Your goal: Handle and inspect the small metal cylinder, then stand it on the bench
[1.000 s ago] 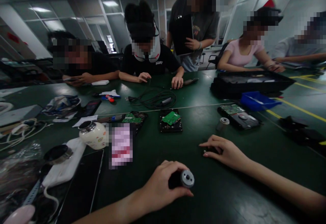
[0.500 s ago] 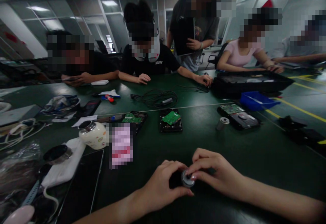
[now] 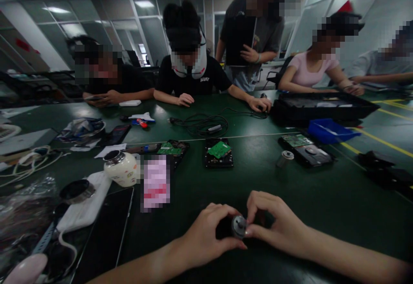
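Observation:
My left hand [image 3: 209, 232] curves its thumb and fingers around a small grey metal cylinder [image 3: 238, 227]. A dark spot shows in the middle of the cylinder's round top, which faces up toward me. My right hand [image 3: 274, 221] is at the cylinder's right side, thumb and forefinger bent together at its rim. Whether anything tiny sits between those right fingertips I cannot make out. A second metal cylinder [image 3: 285, 159] stands upright on the table, beyond my right hand.
Beyond my hands lie a drive with a green circuit board [image 3: 219, 149] and another opened drive [image 3: 308, 148]. To the left are a cream flask [image 3: 121, 170], a tablet [image 3: 105, 236] and a pink packet [image 3: 156, 180]. A blue bin [image 3: 332, 131] and coiled cable [image 3: 200, 124] lie farther off.
My right fingertips have moved from the cylinder's top to its right rim, uncovering the top face. My left hand keeps its hold. The whole view has shifted slightly.

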A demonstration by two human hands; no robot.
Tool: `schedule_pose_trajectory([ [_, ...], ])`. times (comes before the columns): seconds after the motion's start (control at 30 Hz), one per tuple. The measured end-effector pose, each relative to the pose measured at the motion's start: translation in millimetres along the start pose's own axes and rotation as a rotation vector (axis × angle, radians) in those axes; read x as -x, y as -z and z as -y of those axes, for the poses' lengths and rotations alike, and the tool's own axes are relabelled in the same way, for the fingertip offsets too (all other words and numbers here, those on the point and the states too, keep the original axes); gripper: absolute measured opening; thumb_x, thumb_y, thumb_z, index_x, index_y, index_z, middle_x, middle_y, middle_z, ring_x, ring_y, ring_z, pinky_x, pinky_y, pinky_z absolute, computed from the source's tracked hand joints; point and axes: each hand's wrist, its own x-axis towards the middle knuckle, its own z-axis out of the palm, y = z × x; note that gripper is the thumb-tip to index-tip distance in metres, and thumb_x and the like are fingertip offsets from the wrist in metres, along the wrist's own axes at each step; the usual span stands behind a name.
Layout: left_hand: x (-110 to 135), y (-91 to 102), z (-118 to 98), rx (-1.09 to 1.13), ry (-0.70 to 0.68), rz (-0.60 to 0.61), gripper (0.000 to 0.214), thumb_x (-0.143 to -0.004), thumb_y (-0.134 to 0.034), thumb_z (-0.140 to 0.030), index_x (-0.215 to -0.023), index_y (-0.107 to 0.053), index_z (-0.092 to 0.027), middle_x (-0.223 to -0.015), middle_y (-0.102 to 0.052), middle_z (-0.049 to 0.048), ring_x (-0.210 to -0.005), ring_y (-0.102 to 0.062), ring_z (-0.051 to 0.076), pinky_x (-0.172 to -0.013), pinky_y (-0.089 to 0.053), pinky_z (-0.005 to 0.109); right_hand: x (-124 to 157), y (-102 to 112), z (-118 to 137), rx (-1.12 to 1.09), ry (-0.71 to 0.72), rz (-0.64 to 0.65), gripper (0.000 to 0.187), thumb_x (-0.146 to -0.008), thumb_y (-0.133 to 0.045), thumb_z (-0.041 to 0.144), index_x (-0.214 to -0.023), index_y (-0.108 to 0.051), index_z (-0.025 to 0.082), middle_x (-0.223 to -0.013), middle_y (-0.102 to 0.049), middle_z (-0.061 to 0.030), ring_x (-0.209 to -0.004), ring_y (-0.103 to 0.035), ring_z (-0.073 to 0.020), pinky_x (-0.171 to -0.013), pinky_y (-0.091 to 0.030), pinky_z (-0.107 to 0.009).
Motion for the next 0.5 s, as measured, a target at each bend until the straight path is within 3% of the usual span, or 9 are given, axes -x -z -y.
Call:
schedule_pose_trajectory([
  [0.13, -0.5, 0.6, -0.5, 0.005, 0.006, 0.006, 0.042, -0.071, -0.078, -0.043, -0.105, -0.063, -0.023, -0.098, -0.067, 0.0004, -0.091, -0.059, 0.020, -0.080, -0.043, 0.030, -0.8, 0.2, 1.1, 0.012, -0.010, 0.018, 0.026, -0.077, -0.072, 0.042, -0.085, -0.066, 0.018, -0.077, -0.061, -0.0020, -0.065, -0.052, -0.0125, -0.059, -0.041, -0.024],
  [0.33, -0.3, 0.7, 0.7, 0.011, 0.011, 0.002, 0.045, -0.069, -0.080, -0.042, -0.105, -0.063, -0.022, -0.098, -0.067, 0.0009, -0.091, -0.060, 0.021, -0.080, -0.044, 0.030, -5.0, 2.3, 2.9, 0.048, -0.035, 0.015, 0.022, -0.079, -0.069, 0.042, -0.080, -0.069, 0.020, -0.078, -0.062, -0.0021, -0.064, -0.054, -0.0119, -0.057, -0.040, -0.024],
  [0.5, -0.2, -0.1, 0.4, 0.003, 0.017, -0.003, 0.044, -0.069, -0.080, -0.042, -0.105, -0.063, -0.022, -0.099, -0.067, 0.0009, -0.092, -0.059, 0.021, -0.081, -0.044, 0.030, -6.6, 9.0, 8.3, 0.197, 0.052, 0.034, 0.020, -0.082, -0.067, 0.045, -0.087, -0.072, 0.026, -0.079, -0.062, -0.0001, -0.066, -0.055, -0.0123, -0.062, -0.038, -0.026],
])
